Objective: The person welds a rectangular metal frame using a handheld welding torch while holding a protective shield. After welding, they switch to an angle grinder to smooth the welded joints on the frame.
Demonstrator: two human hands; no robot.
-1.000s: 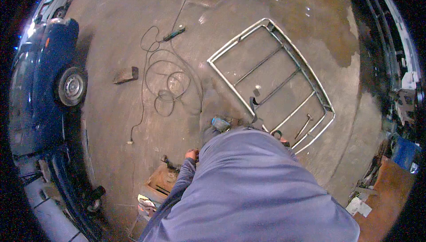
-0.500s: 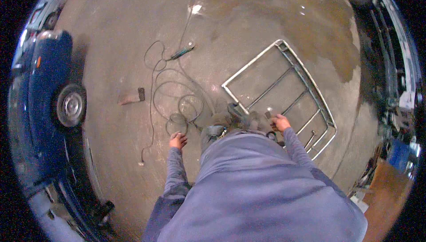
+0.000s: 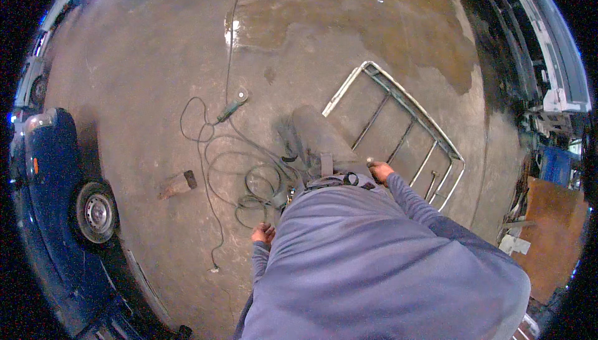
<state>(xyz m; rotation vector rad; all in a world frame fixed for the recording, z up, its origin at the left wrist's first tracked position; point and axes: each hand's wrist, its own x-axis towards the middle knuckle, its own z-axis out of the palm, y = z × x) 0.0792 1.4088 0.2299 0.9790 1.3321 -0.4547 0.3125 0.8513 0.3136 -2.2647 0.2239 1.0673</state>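
Note:
My left hand [image 3: 263, 233] hangs at my side with its fingers loosely bent and apart, and no object shows in it. Below it on the floor lies a coiled dark cable [image 3: 215, 164]. My right hand [image 3: 380, 171] is closed in front of my right hip; a small pale spot shows at its fingertips, too small to name. Past that hand a welded metal tube frame [image 3: 416, 110] with several crossbars lies on the concrete. A green angle grinder [image 3: 232, 108] with a round disc rests on the floor ahead, left of my legs.
A blue car [image 3: 53, 178] stands along the left. A block [image 3: 177, 184] with one dark end lies near its wheel. A wet patch [image 3: 398, 22] spreads across the far floor. At the right are a brown sheet [image 3: 554, 234] and a vehicle's pale side [image 3: 548, 41].
My body and view have shifted, and a leg now reaches forward beside the metal frame, covering its near corner. My left hand has drawn closer to my body. Grinder and frame lie still.

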